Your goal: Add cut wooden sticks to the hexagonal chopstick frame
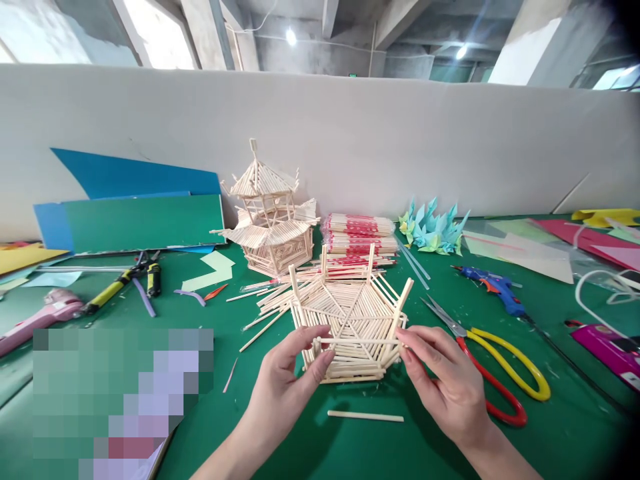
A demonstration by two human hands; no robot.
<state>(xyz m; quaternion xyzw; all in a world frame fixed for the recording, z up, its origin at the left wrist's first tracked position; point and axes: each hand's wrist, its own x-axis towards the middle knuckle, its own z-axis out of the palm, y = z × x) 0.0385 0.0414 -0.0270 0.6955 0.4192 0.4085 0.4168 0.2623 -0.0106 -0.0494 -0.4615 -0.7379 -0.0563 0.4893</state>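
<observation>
A hexagonal frame of wooden sticks (353, 313) stands on the green table (280, 440), with upright posts at its corners. My left hand (290, 373) pinches the left end of a thin wooden stick (357, 341) laid across the frame's near side. My right hand (440, 373) pinches the same stick's right end. Both hands have their fingers closed on it. A single loose stick (365, 417) lies on the table just in front of the frame, between my wrists.
A finished stick pagoda (267, 220) stands behind, beside packs of chopsticks (357, 237) and loose sticks (265, 303). Scissors with red and yellow handles (493, 363) and a blue glue gun (493, 287) lie to the right. Paper cranes (433, 227), coloured sheets and cutters (123, 280) surround them.
</observation>
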